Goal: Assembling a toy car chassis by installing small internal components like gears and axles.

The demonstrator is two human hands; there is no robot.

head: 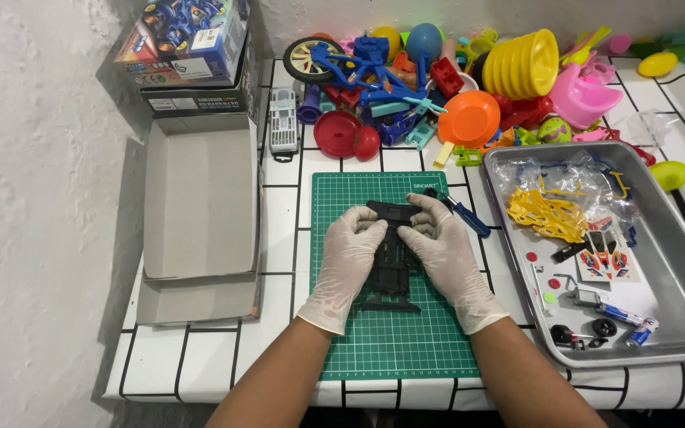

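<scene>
- Left hand (348, 261), gloved, grasps the black chassis (392, 257) from its left side.
- Right hand (445, 254) grips its right side.
- Chassis rests on the green cutting mat (394, 341).

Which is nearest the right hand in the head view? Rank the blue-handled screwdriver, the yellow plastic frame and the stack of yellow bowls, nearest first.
From the right hand:
1. Blue-handled screwdriver, on the green mat just beyond the fingers.
2. Yellow plastic frame, in the metal tray to the right.
3. Stack of yellow bowls, in the toy pile at the back.
</scene>
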